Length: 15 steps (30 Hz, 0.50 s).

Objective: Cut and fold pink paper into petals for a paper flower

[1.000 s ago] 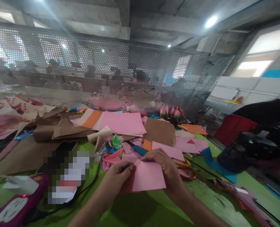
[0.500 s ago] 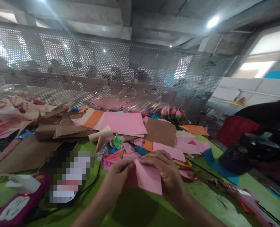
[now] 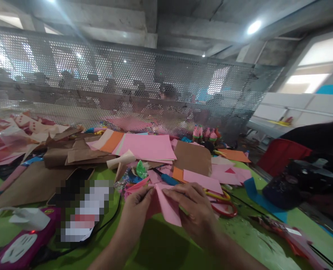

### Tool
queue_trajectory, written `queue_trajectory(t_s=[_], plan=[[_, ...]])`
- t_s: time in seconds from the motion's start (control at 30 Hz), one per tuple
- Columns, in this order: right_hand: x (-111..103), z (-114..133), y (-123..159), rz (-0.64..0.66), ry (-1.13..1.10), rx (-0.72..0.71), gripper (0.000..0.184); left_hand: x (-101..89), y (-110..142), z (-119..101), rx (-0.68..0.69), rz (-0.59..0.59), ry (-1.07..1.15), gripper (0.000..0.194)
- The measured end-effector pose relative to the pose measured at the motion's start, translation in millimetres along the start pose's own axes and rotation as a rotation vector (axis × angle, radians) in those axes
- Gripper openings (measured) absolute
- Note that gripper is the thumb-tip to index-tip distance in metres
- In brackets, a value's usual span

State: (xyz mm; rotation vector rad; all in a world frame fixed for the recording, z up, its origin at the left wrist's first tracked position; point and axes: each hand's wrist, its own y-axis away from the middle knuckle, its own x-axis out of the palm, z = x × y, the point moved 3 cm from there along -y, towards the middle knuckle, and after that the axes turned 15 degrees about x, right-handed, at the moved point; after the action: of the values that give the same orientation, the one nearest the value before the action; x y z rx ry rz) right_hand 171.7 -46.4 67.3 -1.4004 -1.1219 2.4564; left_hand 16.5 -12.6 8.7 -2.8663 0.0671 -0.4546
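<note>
Work table, bright green top (image 3: 157, 251). Resting upon it, left side: one magenta power strip with white socket face (image 3: 22, 243); one flat brown paper sheet (image 3: 31, 183). Right side: red loop-shaped scissor handle (image 3: 235, 210); bent blue paper strip (image 3: 252, 191); clear crinkled plastic (image 3: 256, 238).

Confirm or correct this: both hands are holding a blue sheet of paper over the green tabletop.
The colour is wrong: the head view shows a pink sheet of paper, held by the left hand and right hand over the green tabletop.

Smooth, matt pink paper (image 3: 169, 210)
</note>
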Motion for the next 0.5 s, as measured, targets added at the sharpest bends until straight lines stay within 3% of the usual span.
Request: queue_trajectory(t_s=[0.2, 0.37, 0.5], plan=[[-2.3, -1.3, -4.5, 0.202, -0.201, 0.124, 0.044, -3.4, -0.6, -2.8, 0.041, -0.018, -0.099, 0.032], [-3.3, -15.6, -4.7, 0.334, -0.479, 0.312, 0.036, -6.2, -0.4, -2.3, 0.168, -0.026, -0.245, 0.026], [-4.2, -19.2, -6.8, 0.465, -0.680, 0.492, 0.041, -6.0, 2.3, 0.6, 0.223, 0.044, -0.312, 0.029]])
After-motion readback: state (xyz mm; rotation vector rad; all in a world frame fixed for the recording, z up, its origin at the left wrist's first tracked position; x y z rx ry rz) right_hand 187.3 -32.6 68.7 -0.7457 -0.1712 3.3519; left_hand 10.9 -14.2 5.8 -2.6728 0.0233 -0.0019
